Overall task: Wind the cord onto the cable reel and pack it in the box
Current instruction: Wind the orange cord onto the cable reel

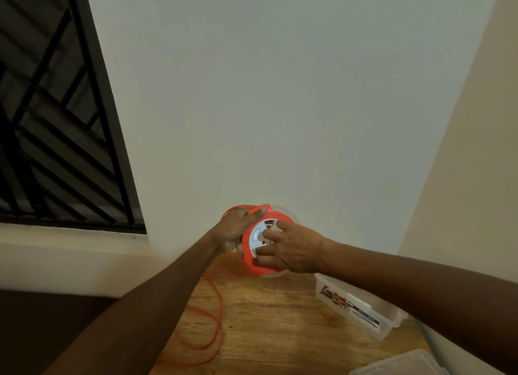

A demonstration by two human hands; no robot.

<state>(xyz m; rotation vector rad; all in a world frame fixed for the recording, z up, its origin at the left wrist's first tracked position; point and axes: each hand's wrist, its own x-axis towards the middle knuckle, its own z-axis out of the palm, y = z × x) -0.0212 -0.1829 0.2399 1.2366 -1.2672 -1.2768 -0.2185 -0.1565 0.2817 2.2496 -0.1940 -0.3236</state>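
Observation:
An orange cable reel (249, 258) with a white hub is held up above the far end of the wooden table (280, 327). My left hand (238, 229) grips its left edge and pinches the orange cord at the rim. My right hand (291, 248) lies on the reel's face, fingers in the white hub. Loose orange cord (217, 315) hangs from the reel and lies in loops on the table's left side. A clear plastic box (361, 307) with a printed label stands open on the right of the table, under my right forearm.
A clear plastic lid (398, 365) lies at the table's near right corner. A white wall stands directly behind the reel. A dark barred window (56, 122) fills the upper left, with a ledge below it.

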